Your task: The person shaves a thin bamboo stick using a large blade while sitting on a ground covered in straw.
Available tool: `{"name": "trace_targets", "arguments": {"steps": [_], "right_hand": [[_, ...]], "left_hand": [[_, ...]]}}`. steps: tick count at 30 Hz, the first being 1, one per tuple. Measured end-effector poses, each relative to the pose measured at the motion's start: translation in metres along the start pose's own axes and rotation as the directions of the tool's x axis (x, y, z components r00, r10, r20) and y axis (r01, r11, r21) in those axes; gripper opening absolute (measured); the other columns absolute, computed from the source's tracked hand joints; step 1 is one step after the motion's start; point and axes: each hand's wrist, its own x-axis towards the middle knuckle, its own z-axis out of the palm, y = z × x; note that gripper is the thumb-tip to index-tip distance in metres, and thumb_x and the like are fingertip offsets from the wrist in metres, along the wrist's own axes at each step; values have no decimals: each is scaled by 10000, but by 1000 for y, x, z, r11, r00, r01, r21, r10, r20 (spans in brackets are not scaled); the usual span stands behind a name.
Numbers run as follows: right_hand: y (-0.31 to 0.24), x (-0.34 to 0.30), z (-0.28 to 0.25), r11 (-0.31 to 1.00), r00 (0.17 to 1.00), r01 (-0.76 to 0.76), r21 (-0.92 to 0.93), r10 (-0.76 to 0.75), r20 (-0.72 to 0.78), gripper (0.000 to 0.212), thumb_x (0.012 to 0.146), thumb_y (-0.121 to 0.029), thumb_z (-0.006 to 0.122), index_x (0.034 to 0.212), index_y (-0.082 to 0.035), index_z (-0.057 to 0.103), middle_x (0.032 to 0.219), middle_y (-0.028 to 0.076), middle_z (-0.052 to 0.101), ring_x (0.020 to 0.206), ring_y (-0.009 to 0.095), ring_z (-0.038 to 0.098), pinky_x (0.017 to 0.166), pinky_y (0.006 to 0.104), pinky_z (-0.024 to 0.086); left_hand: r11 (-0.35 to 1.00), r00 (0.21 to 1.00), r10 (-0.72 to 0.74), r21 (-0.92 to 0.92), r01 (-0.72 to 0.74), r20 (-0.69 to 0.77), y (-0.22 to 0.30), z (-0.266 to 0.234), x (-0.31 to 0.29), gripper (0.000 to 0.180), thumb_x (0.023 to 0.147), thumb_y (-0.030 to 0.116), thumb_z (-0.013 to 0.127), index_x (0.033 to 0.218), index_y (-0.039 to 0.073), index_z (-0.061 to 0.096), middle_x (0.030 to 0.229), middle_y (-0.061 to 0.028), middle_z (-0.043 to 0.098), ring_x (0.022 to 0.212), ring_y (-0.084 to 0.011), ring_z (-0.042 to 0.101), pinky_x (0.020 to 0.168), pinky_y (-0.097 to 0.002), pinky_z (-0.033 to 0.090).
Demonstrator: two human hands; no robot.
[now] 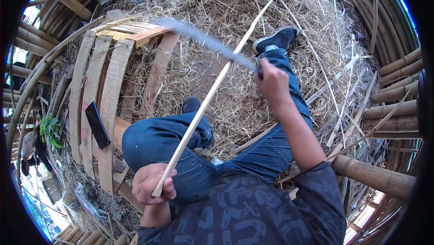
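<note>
My left hand is closed around the lower end of a long, pale bamboo strip. The strip slants up and away to the right, above my bent left leg, and tapers to a thin far tip. In my right hand is the dark handle of a long-bladed knife, whose blade is smeared by motion. The blade points to the far left and crosses the strip in this view, a little beyond its middle; whether they touch, I cannot tell.
A slatted wooden crate stands at the left with a black phone on it. Curly shavings cover the ground around my outstretched right leg. A thick bamboo pole lies at the right, by bamboo walls.
</note>
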Motion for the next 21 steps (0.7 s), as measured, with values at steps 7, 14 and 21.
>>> {"name": "trace_targets", "arguments": {"steps": [7, 14, 21], "right_hand": [[92, -3, 12, 921, 925, -381, -85, 379, -30, 238, 820, -189, 656, 992, -38, 587, 834, 236, 678, 820, 423, 667, 723, 508, 528], [-53, -36, -29, 837, 968, -220, 501, 250, 7, 206, 757, -158, 718, 902, -58, 611, 735, 199, 666, 684, 376, 673, 622, 440, 537], [-74, -18, -51, 940, 982, 181, 289, -186, -8, 162, 698, -178, 699, 769, -99, 576, 619, 113, 613, 580, 305, 642, 550, 408, 509]], "left_hand": [[997, 999, -9, -82, 6, -40, -5, -1, 7, 138, 859, 66, 657, 819, -19, 556, 616, -108, 648, 543, -225, 675, 489, -309, 562], [982, 999, -29, -188, 26, -13, -5, 0, -2, 134, 857, 61, 653, 821, -25, 557, 607, -119, 640, 544, -224, 678, 489, -320, 582], [983, 993, -40, -174, 59, 111, -1, -8, -2, 131, 842, 49, 666, 813, -28, 564, 629, -124, 653, 560, -231, 686, 509, -323, 590]]}}
